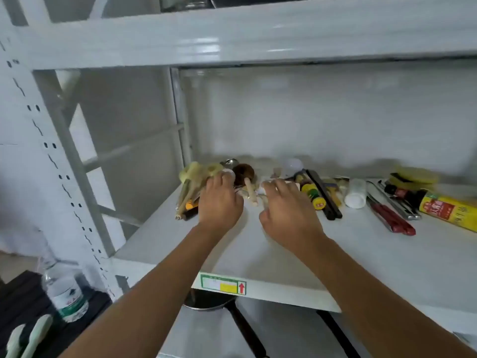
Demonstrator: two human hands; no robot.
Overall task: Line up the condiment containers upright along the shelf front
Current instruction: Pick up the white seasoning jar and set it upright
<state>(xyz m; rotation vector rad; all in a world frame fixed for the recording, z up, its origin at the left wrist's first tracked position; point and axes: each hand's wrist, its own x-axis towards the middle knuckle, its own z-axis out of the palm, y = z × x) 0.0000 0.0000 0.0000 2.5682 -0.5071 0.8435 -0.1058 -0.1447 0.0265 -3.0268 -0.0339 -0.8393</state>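
Both my hands reach into a clutter of small items at the back of a white shelf [258,254]. My left hand [219,202] rests on a small pale rounded object [228,173] beside a bundle of wooden utensils [191,187]; its grip is hidden. My right hand [286,210] hovers with fingers spread over small pale items near a wooden-handled brush [247,182]. A yellow-capped container [313,193] lies on its side just right of that hand. A translucent white-capped jar [355,193] also lies tipped over. A yellow bottle [449,208] lies flat at far right.
Black tongs [324,197], a red-handled knife [392,218] and metal tools lie between the containers. A yellow sponge [413,175] sits at the back right. A water bottle [65,288] stands lower left; a black-handled pan [214,302] sits under the shelf.
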